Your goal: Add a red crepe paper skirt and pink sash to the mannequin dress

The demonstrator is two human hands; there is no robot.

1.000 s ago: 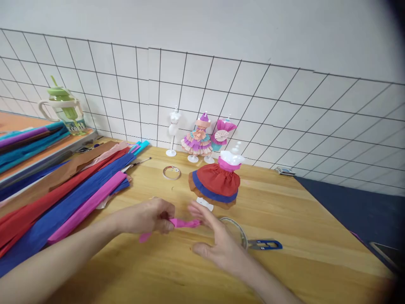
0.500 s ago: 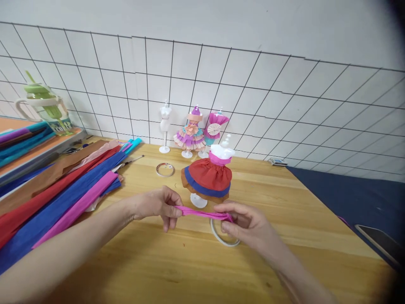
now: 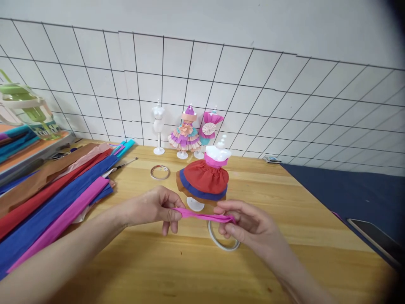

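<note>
Pink crepe strip (image 3: 202, 216) has been straightened, pinched by left fingers (image 3: 172, 214) at nine o'clock, right fingers (image 3: 236, 230) at three: seemingly steadied.

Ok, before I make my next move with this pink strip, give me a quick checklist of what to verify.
1. Left hand gripping the pink strip: ok, pinched between thumb and fingers.
2. Right hand gripping it too: ok, fingers and thumb are at the other end.
3. Strip lying flat: not ok, it looks narrow and creased lengthwise.
4. Dress form with the red skirt standing on its base: ok, just beyond the strip.
5. Right hand clear of the white ring: cannot tell, the hand hides part of it and contact isn't visible.
</note>
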